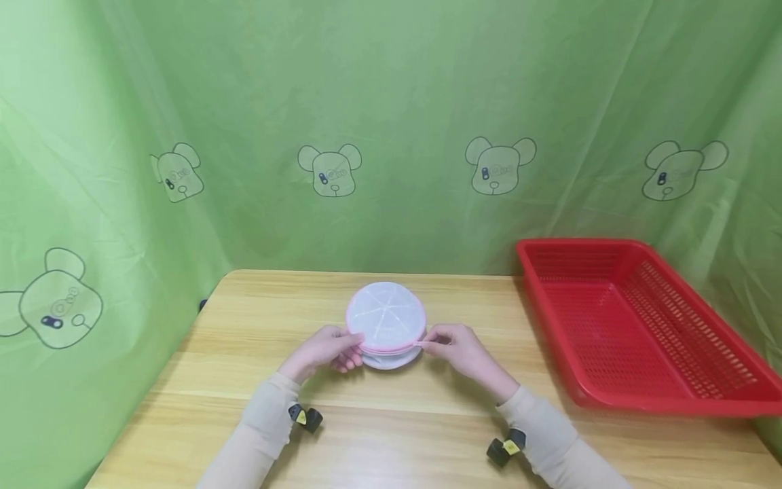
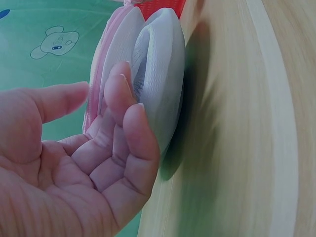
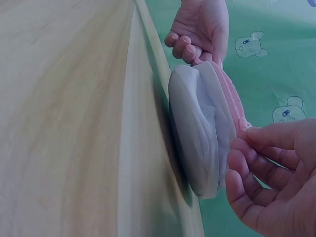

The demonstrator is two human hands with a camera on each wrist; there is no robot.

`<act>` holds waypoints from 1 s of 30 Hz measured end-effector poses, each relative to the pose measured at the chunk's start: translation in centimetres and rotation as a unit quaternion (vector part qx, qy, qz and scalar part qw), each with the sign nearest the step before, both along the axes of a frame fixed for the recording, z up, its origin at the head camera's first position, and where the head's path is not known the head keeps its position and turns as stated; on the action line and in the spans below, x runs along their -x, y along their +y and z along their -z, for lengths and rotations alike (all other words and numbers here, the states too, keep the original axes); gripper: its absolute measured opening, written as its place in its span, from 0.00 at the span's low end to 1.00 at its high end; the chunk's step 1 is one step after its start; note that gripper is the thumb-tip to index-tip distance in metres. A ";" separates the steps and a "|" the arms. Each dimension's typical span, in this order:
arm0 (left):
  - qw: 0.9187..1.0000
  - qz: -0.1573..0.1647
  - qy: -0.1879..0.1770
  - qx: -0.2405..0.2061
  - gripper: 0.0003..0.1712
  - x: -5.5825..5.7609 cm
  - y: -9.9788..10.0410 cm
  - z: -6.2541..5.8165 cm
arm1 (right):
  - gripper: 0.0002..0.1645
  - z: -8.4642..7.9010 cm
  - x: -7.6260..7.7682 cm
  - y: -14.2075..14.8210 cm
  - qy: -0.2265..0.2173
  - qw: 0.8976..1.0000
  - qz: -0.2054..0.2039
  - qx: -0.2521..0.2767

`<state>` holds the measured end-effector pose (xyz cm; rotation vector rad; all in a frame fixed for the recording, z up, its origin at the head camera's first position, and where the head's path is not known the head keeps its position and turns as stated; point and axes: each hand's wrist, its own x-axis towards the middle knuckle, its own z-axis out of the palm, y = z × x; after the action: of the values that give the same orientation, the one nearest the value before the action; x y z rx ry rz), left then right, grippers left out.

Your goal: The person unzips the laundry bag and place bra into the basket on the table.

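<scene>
A round white mesh laundry bag [image 1: 385,316] with a pink zipper round its upper rim sits at the middle of the table, its soft side folded down. My left hand [image 1: 330,350] holds its left front edge, thumb on the top panel and fingers under the rim. In the left wrist view the left fingers [image 2: 136,128] curl against the mesh side. My right hand [image 1: 462,350] pinches the zipper pull at the right front of the rim. The pink zipper slider [image 3: 243,124] shows right at the right fingertips in the right wrist view.
A red plastic basket [image 1: 552,326] with slotted walls stands on the right of the wooden table [image 1: 391,441]. Green curtains [image 1: 391,231] printed with bear heads hang behind the table and along both sides. Each sleeve carries a small black wrist camera [image 1: 506,448].
</scene>
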<state>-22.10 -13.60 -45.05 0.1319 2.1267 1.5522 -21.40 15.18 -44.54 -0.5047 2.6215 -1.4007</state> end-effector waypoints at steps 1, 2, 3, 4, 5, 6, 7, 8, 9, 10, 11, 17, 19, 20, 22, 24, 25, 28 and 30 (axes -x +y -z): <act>1.000 0.001 0.000 0.000 0.21 0.0 0.0 0.0 | 0.05 0.0 0.0 0.0 0.002 1.000 -0.001 -0.001; 1.000 0.001 0.001 0.001 0.21 0.0 0.0 0.0 | 0.05 0.0 -0.1 -0.1 0.002 1.000 -0.002 -0.002; 1.000 0.002 -0.001 0.001 0.21 0.0 0.0 0.0 | 0.05 0.0 -0.1 -0.2 0.001 1.000 -0.003 -0.001; 1.000 0.004 0.000 0.002 0.21 -0.1 0.1 0.0 | 0.05 0.0 -0.2 -0.2 0.000 1.000 -0.003 -0.001; 1.000 0.005 -0.001 0.003 0.21 -0.1 0.1 -0.1 | 0.05 -0.1 -0.2 -0.3 0.000 1.000 -0.004 -0.002; 1.000 0.006 -0.001 0.003 0.21 -0.1 0.1 0.0 | 0.05 -0.1 -0.3 -0.4 0.002 1.000 -0.005 -0.003; 1.000 0.007 -0.001 0.003 0.21 -0.1 0.1 0.0 | 0.05 -0.1 -0.3 -0.4 0.002 1.000 -0.007 -0.003; 1.000 0.007 -0.001 0.004 0.21 0.0 0.1 0.0 | 0.05 -0.1 -0.4 -0.5 0.002 1.000 -0.009 -0.003; 1.000 0.007 -0.001 0.004 0.22 0.0 0.1 0.0 | 0.05 -0.1 -0.4 -0.6 0.002 1.000 -0.011 -0.002; 1.000 0.008 -0.001 0.004 0.22 0.0 0.2 0.1 | 0.05 0.0 -0.5 -0.6 0.004 1.000 -0.013 -0.002; 1.000 0.007 -0.001 0.004 0.22 0.0 0.2 0.1 | 0.05 0.0 -0.5 -0.7 0.004 1.000 -0.015 -0.002; 1.000 0.007 -0.002 0.007 0.22 -0.1 0.2 0.0 | 0.06 0.0 -0.6 -1.0 -0.001 1.000 -0.022 0.004; 1.000 0.006 -0.004 0.008 0.22 -0.1 0.2 0.0 | 0.06 0.1 -0.6 -1.1 -0.001 1.000 -0.022 0.004; 1.000 0.007 -0.004 0.008 0.22 -0.1 0.2 0.0 | 0.06 0.1 -0.7 -1.1 -0.001 1.000 -0.022 0.003; 1.000 0.007 -0.005 0.009 0.22 -0.1 0.3 -0.1 | 0.06 0.1 -0.8 -1.3 -0.001 1.000 -0.024 0.001; 1.000 0.008 -0.005 0.010 0.23 -0.1 0.3 -0.1 | 0.06 0.2 -0.9 -1.4 -0.001 1.000 -0.026 0.002; 1.000 0.009 -0.004 0.010 0.23 -0.1 0.3 -0.1 | 0.06 0.2 -0.9 -1.5 -0.001 1.000 -0.026 0.002; 1.000 0.011 -0.002 0.012 0.23 -0.1 0.4 -0.1 | 0.07 0.3 -1.1 -1.7 -0.003 1.000 -0.029 0.005; 1.000 0.013 -0.001 0.013 0.23 -0.1 0.5 0.0 | 0.07 0.4 -1.3 -1.8 -0.004 1.000 -0.030 0.006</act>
<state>-21.98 -13.13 -45.00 0.1481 2.1344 1.5082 -20.14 13.37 -44.92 -0.5723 2.5700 -1.3982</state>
